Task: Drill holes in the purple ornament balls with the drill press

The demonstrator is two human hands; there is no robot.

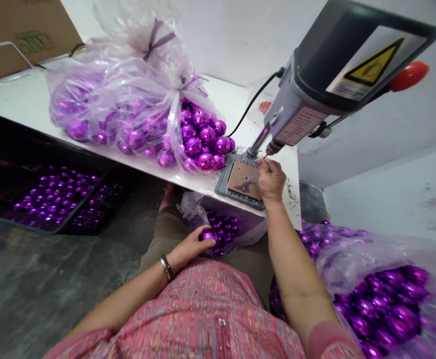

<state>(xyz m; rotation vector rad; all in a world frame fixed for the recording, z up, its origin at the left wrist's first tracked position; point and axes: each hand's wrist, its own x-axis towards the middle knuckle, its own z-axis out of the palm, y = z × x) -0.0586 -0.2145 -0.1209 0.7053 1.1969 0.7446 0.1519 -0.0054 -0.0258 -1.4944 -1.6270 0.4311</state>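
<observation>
My left hand (193,244) is closed around a shiny purple faceted ball (209,234), low in front of my lap. Just behind it, an open plastic bag (197,212) holds many more such balls (221,227). My right hand (272,180) is raised at the bench drill press (296,107). Its thumb and forefinger pinch the thin drill bit (265,157) below the chuck (273,147). Under that hand lies a brown square plate (242,177) with a small hole and dark shavings, resting on the grey drill base (223,184).
Tied clear bags (116,99) of purple balls lie on the white table (12,99), one spilling open beside the drill. Black crates (59,229) with more balls stand lower left. Another open bag (385,249) is at my right. A cardboard box (27,35) sits far left.
</observation>
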